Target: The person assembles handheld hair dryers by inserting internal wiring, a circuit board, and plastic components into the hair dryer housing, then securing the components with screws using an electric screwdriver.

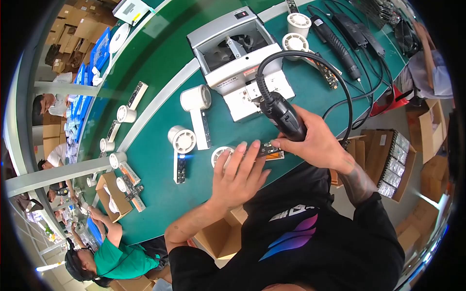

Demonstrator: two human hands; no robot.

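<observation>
My right hand (318,143) grips a black electric screwdriver (284,116) with a coiled black cable, its tip down on a small circuit board (269,149) at the near edge of the green table (155,160). My left hand (240,174) lies flat on the table with fingers spread, steadying the board and covering part of a white round fan unit (221,154). The screwdriver's tip is hidden behind my fingers.
More white fan units (183,139) with boards lie along the belt, one larger (196,99). A grey machine (233,46) stands behind. Black tools and cables (340,43) lie right. Cardboard boxes (114,196) sit around. A person in green (119,259) works at left.
</observation>
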